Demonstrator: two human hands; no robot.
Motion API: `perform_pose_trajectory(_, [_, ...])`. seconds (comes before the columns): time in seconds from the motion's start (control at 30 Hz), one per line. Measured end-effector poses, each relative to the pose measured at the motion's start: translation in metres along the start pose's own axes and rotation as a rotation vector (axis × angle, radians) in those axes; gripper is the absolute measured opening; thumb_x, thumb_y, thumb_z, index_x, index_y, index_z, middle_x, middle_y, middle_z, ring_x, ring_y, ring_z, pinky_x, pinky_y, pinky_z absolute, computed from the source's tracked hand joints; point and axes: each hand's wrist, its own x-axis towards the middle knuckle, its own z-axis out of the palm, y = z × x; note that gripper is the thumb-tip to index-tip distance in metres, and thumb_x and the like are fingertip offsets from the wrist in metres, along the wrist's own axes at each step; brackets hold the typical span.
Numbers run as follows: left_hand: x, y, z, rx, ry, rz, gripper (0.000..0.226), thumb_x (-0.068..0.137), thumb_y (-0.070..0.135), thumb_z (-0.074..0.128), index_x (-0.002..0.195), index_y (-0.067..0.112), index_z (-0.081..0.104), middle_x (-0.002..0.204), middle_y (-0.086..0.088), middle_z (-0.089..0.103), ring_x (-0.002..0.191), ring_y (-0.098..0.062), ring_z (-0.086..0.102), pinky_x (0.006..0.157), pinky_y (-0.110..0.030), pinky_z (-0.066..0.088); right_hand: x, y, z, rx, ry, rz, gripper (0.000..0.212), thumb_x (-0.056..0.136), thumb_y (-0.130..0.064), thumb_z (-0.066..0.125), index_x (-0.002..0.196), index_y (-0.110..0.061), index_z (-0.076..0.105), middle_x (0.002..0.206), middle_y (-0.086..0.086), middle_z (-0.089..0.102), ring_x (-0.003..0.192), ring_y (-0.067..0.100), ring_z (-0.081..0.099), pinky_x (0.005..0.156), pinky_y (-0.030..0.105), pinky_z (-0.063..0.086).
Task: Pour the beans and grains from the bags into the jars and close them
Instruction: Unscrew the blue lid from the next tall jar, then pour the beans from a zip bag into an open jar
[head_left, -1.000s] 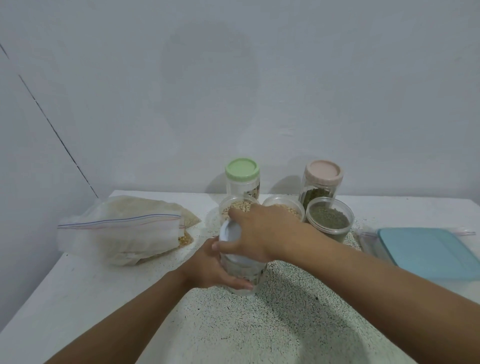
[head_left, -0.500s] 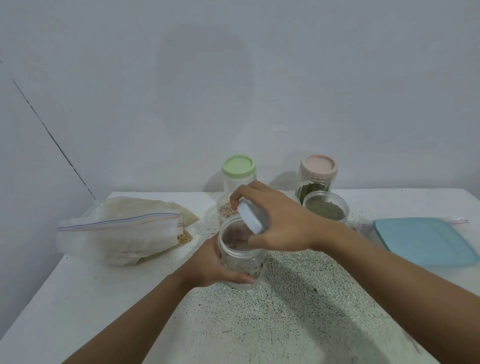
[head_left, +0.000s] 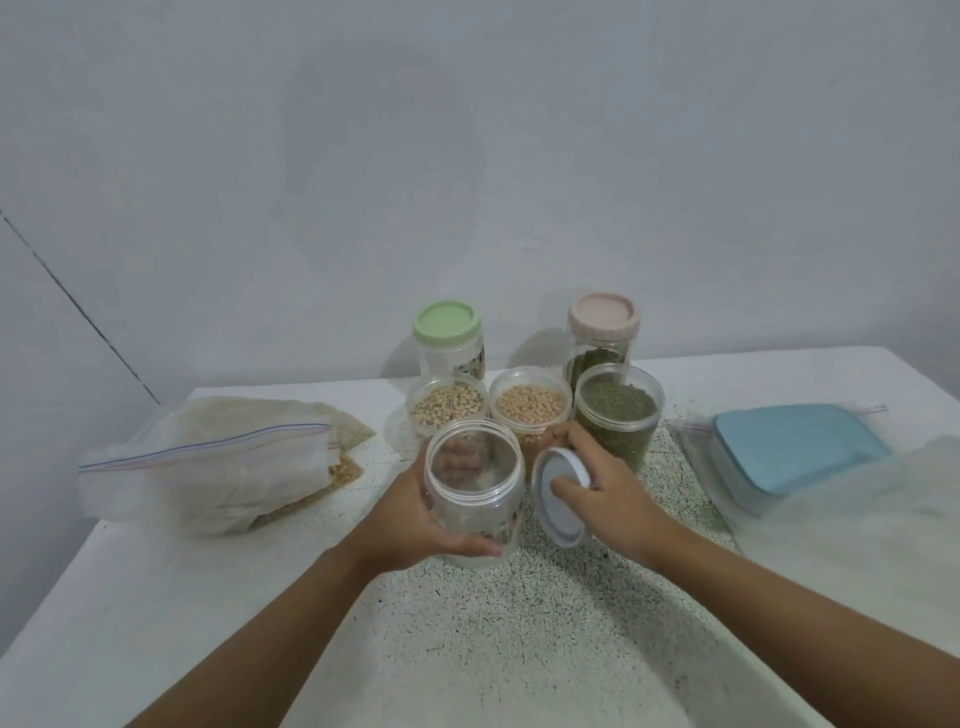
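My left hand (head_left: 415, 525) grips a clear empty jar (head_left: 474, 493) standing open on the table. Just right of it, my right hand (head_left: 605, 488) holds the jar's white lid (head_left: 561, 499), tilted on edge at table level. Behind stand three open jars: one of pale beans (head_left: 448, 406), one of tan beans (head_left: 530, 404), one of green grains (head_left: 618, 410). Zip bags of grains (head_left: 218, 462) lie at the left.
At the back stand a green-lidded jar (head_left: 447, 332) and a pink-lidded jar (head_left: 602, 322). A blue-lidded box (head_left: 795, 447) on a clear bag sits at the right. The speckled table (head_left: 519, 623) ends near the wall behind.
My right hand has taken the white lid off the jar and lowered it to the right of the jar. My left hand has stayed on the jar.
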Motion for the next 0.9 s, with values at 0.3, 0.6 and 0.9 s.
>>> perform_pose_trajectory(0.3, [0.003,0.006,0.006,0.003,-0.05,-0.03,0.113,0.052,0.033,0.104,0.147,0.023,0.044,0.139,-0.001,0.063,0.133,-0.019,0.058,0.114,-0.054,0.042,0.011,0.054,0.01,-0.517,0.013,-0.067,0.032,0.097,-0.022,0.066,0.129,-0.018,0.064,0.119,0.0,0.066,0.104,0.016,0.061,0.083,0.021,0.049])
perform_pose_trajectory(0.6, [-0.002,0.012,-0.006,-0.014,-0.174,-0.07,0.112,0.055,0.029,0.101,0.149,0.031,0.041,0.146,0.01,0.056,0.139,-0.011,0.05,0.119,-0.045,0.039,0.009,0.068,0.013,-0.816,-0.054,-0.242,0.03,0.099,-0.022,0.056,0.127,-0.019,0.063,0.121,0.002,0.064,0.114,0.024,0.054,0.088,0.033,0.045])
perform_pose_trajectory(0.9, [-0.025,0.021,-0.059,0.046,-0.176,-0.155,0.086,0.076,0.022,0.092,0.144,0.047,0.046,0.14,0.017,0.06,0.132,-0.007,0.056,0.114,-0.03,0.044,0.018,-0.013,0.009,-0.072,0.242,-0.195,0.015,0.102,-0.008,0.057,0.105,-0.018,0.067,0.09,-0.009,0.07,0.08,0.002,0.067,0.072,0.018,0.054])
